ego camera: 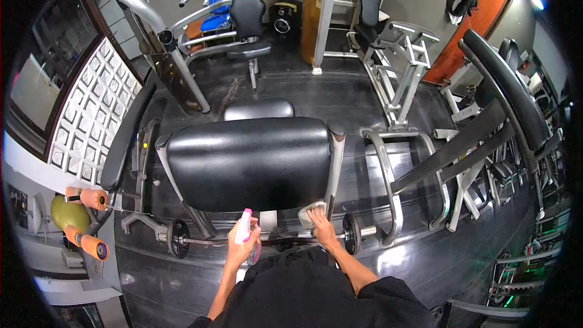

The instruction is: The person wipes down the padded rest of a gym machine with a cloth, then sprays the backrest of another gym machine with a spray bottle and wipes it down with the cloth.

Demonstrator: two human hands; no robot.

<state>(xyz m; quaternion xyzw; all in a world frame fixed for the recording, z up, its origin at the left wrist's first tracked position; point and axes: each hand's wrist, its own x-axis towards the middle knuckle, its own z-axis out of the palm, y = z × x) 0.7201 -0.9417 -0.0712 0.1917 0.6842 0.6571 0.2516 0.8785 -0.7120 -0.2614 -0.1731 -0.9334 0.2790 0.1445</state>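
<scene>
A pink and white spray bottle (244, 228) is gripped in my left hand (242, 246), its nozzle pointing toward the bench ahead. My right hand (322, 228) holds a pale folded cloth (311, 214) near the lower right corner of a wide black padded arm rest (250, 164). Whether the cloth touches the pad is hard to tell. The pad's upper face has a glossy sheen from the lights. Below my hands, a barbell (209, 240) runs across, with a black weight plate (177, 238) on the left and another plate (351, 233) on the right.
A small black seat (259, 109) sits beyond the pad. Foam rollers (93, 198) on a machine and a green ball (69, 214) are at left. A silver frame (387, 182) stands close on the right. More machines line the back, near an orange door (473, 32).
</scene>
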